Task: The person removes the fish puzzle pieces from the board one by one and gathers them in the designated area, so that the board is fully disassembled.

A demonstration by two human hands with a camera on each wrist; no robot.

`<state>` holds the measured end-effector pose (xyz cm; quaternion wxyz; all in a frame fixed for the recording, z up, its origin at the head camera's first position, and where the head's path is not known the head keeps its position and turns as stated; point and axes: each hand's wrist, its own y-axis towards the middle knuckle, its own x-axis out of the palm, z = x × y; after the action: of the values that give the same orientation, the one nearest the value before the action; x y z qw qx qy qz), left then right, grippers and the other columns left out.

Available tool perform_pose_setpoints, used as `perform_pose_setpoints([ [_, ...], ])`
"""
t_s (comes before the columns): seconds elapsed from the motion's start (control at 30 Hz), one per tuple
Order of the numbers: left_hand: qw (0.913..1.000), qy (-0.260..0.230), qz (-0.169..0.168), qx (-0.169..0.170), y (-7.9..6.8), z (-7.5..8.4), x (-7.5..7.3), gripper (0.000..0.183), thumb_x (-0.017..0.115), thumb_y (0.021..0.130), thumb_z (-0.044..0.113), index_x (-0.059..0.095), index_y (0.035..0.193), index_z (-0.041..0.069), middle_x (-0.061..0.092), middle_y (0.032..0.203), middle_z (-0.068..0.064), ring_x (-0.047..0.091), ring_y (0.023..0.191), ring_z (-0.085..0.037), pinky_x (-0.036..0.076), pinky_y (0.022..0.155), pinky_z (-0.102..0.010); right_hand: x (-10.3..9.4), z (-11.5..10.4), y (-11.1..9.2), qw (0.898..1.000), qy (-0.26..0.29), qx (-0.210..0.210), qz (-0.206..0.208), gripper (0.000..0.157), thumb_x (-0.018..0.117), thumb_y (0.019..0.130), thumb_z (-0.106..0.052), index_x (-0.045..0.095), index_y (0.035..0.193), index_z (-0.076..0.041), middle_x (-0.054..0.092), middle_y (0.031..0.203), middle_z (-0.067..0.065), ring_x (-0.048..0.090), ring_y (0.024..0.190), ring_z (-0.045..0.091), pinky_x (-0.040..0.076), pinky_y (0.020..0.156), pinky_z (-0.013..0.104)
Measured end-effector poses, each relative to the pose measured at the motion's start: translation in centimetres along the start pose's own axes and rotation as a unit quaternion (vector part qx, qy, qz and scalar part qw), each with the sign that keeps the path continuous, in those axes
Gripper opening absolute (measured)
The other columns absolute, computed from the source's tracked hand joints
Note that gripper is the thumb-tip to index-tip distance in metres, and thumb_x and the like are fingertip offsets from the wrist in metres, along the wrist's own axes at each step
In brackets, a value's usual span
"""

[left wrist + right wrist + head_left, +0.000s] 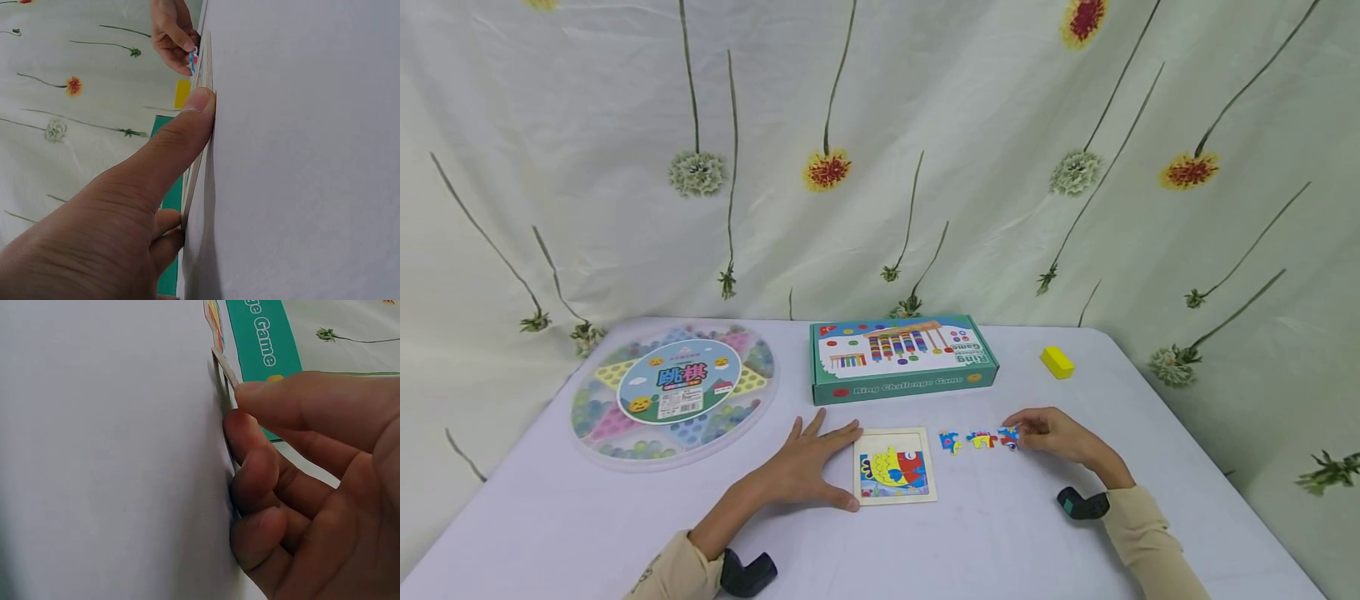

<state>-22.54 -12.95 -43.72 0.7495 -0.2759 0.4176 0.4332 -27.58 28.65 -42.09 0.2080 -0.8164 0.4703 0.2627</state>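
A square wooden jigsaw tray (932, 475) lies in the middle, part of its red, yellow and blue picture filled in and a bare strip along its far side. At its left edge my left hand (805, 468) has its fingers spread, the thumb at the near corner and the index finger at the far one. My right hand (1056, 435) pinches a small blue and red puzzle piece (1007, 436) between thumb and fingers, low over the table; edge-on, this piece (226, 367) shows tilted in the right wrist view. To its left lie two loose pieces, a blue one (950, 441) and a red-yellow one (981, 439).
Behind the tray lies a green Ring Challenge Game box (906, 390). A round Chinese checkers set (673, 392) fills the back left, and a yellow block (1057, 362) sits at the back right. A flowered curtain (880, 108) hangs behind the white table (970, 550).
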Motion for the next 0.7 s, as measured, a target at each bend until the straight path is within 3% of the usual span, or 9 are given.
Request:
perform_pose_setpoints([
  [0.7,1.0000,0.002,0.001,0.007,-0.05,-0.01,-0.01,0.099,0.079,0.063,0.061,0.042,0.146,0.021,0.035,0.154,0.002,0.000,0.146,-0.042,-0.008,0.112,-0.064,0.06,0.02,0.03,1.000,-0.011,0.007,0.001,0.030,0.060,0.087,0.001,0.062,0.116,0.005,0.055,0.079,0.004,0.049,0.074,0.017,0.041,0.064,0.020],
])
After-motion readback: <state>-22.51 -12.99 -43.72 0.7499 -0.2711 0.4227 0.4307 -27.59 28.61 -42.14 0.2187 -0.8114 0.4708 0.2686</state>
